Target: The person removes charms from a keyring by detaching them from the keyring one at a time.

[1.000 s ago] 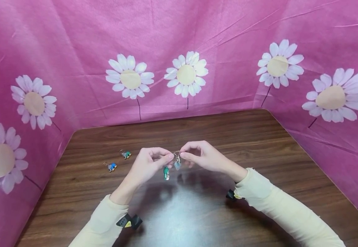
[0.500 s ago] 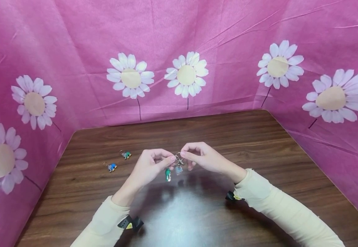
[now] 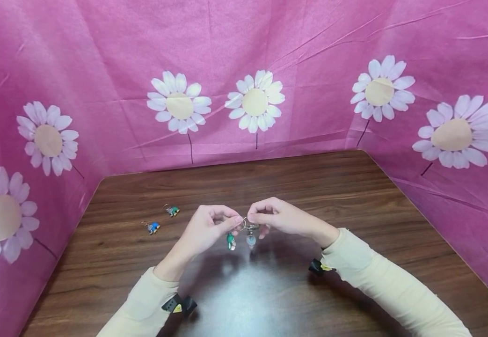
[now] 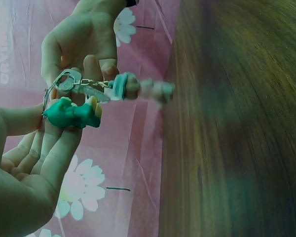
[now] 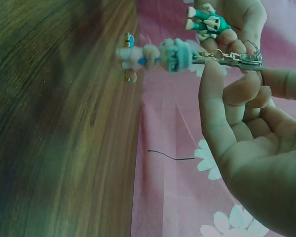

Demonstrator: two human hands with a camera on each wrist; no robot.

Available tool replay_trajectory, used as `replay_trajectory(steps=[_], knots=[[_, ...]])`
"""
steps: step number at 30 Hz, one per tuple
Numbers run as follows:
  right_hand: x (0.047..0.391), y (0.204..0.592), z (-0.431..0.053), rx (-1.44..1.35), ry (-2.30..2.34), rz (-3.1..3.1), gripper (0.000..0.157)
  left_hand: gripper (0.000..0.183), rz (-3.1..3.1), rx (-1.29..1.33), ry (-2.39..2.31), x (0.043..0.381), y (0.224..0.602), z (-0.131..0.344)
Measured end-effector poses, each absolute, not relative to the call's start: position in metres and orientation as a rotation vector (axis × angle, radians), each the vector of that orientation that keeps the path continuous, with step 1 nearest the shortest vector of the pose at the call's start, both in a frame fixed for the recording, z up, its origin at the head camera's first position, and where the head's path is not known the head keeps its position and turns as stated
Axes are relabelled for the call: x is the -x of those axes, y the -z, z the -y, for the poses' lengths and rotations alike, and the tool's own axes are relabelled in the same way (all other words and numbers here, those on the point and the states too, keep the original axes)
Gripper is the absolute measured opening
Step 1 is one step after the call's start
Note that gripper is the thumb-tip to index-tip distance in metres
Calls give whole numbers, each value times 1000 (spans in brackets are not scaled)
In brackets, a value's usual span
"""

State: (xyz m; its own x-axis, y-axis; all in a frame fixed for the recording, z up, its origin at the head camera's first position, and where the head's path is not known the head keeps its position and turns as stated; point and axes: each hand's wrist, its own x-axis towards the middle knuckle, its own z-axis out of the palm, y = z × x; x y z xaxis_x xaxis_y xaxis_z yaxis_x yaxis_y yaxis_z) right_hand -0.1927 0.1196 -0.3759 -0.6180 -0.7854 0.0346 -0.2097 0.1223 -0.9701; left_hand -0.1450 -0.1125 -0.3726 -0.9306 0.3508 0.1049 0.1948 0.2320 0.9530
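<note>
Both hands meet over the middle of the table in the head view. My left hand point(image 3: 207, 229) pinches a metal key ring point(image 3: 245, 223) between thumb and fingers; a green figure keychain point(image 4: 71, 113) hangs beside its fingertips. From the other side, my right hand point(image 3: 281, 217) pinches at the same cluster of rings. A metal key point(image 4: 91, 92) and a pale blue-grey figure keychain point(image 5: 175, 55) on a short gold chain dangle there. That pale figure is blurred in the left wrist view. Fingertips partly hide the rings.
Two more keychains lie on the brown wooden table point(image 3: 332, 187) at left: one with a green figure point(image 3: 173, 211), one with a blue figure point(image 3: 153, 228). A pink cloth point(image 3: 302, 37) printed with daisies stands around the table's back and sides.
Both hands have shifted slightly down and to the right. The pale figure has swung and turned, and it hangs lower and further right, apart from the green one.
</note>
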Motion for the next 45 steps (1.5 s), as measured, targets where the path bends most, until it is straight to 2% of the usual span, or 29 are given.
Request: replay_trajectory(steps=[12, 22, 28, 36, 42, 45], knots=[[195, 369, -125, 729, 1482, -1682, 21, 13, -2408, -606, -1710, 141, 374, 106], [195, 370, -127, 736, 1440, -1698, 29, 13, -2371, -584, -1760, 140, 378, 105], [193, 371, -124, 629, 1466, -1660, 22, 17, -2310, -520, -1841, 141, 386, 105], [189, 378, -124, 859, 1433, -1851, 24, 17, -2209, -486, -1914, 143, 380, 105], [186, 372, -124, 772, 1529, -1777, 28, 16, -2236, -462, -1923, 143, 377, 104], [185, 372, -125, 894, 1448, -1893, 25, 16, -2203, -454, -1908, 142, 376, 105]])
